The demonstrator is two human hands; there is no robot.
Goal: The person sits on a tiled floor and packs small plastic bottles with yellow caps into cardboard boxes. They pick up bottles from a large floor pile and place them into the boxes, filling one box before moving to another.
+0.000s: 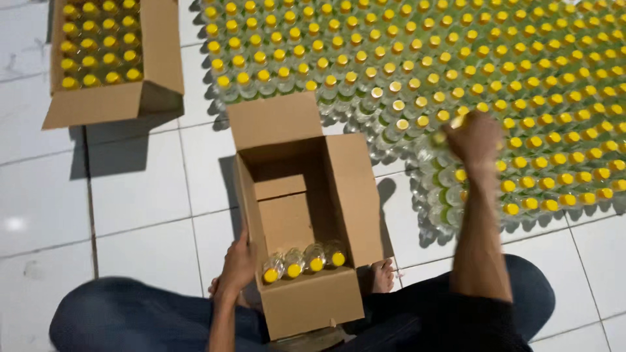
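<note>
Hands apart, each busy at its own spot. Left hand at seven o'clock, fingers curled over the left wall of the open cardboard box and gripping its edge. Right hand out at two o'clock, blurred, closed around a yellow-capped bottle at the near edge of the big block of standing bottles; fingers wrapped, though how tightly cannot be told through the blur. Box at centre, between the knees in blue trousers, flaps spread, tilted toward the camera. Inside, along the near wall, a row of four clear bottles lying with yellow caps facing up (touching side by side). Rest of the box floor bare brown card. Bare toes just right of the box at five o'clock. Second box at ten o'clock, well apart, packed with yellow caps. White tiled floor under everything.
</note>
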